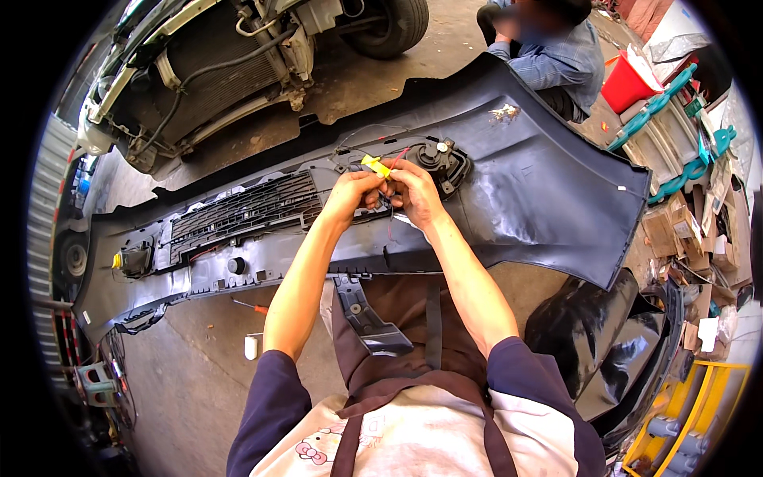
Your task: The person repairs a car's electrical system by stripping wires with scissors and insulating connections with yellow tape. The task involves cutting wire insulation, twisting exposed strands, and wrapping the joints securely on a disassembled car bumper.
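Note:
My left hand (350, 197) and my right hand (415, 189) meet above the upturned car bumper (509, 191), fingertips pinched close together. Between them a small bright yellow piece (375, 165) sticks up, pressed by my right fingers; its exact kind is unclear. Thin wires, one of them red (402, 156), run past the fingers and hang below them. What my left fingertips pinch is hidden. Just beyond my right hand sits a round fog lamp (439, 154) in the bumper. The black mesh grille (246, 213) lies to the left of my hands.
A car with its front stripped, radiator (214, 99) exposed, stands beyond the bumper. Another person (548, 60) crouches at the far right, near a red bucket (630, 82). Black panels (588, 342) lie at my right. A screwdriver (251, 306) rests on the floor at left.

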### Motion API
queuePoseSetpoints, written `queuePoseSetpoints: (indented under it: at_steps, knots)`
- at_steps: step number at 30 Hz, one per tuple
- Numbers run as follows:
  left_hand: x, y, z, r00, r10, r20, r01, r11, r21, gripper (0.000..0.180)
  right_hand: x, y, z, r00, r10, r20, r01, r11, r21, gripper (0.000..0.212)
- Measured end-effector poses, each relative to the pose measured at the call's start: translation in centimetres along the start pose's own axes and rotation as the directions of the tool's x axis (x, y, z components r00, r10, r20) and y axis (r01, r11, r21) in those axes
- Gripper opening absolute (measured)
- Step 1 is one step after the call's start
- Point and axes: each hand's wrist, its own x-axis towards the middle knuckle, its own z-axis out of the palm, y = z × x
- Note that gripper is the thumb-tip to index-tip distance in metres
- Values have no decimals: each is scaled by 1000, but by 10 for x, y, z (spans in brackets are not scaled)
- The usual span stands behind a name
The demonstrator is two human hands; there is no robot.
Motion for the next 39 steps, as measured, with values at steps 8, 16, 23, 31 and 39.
queuePoseSetpoints:
  at_steps: [8, 16, 23, 31, 39]
  knots:
    - [3, 0, 2, 997, 16, -73, -6, 991, 136, 50, 4, 6, -6, 999, -36, 14, 35, 998, 59, 23]
    - [10, -18, 7, 977, 156, -147, -168, 983, -75, 87, 1, 1, -6, 997, 13, -71, -11, 999, 34, 26]
    - [14, -36, 10, 896, 292, -334, -293, 955, 47, 87, -4, 4, 20, 924, -97, -369, 51, 990, -133, 17]
    - [-1, -29, 20, 884, 382, -270, -404, 914, -29, 74, -2, -1, 24, 882, -189, -433, -19, 902, -431, 15]
    - [-16, -26, 7, 886, 463, -37, -458, 884, 90, 75, 15, -15, -8, 977, -173, -124, 67, 802, -594, 12]
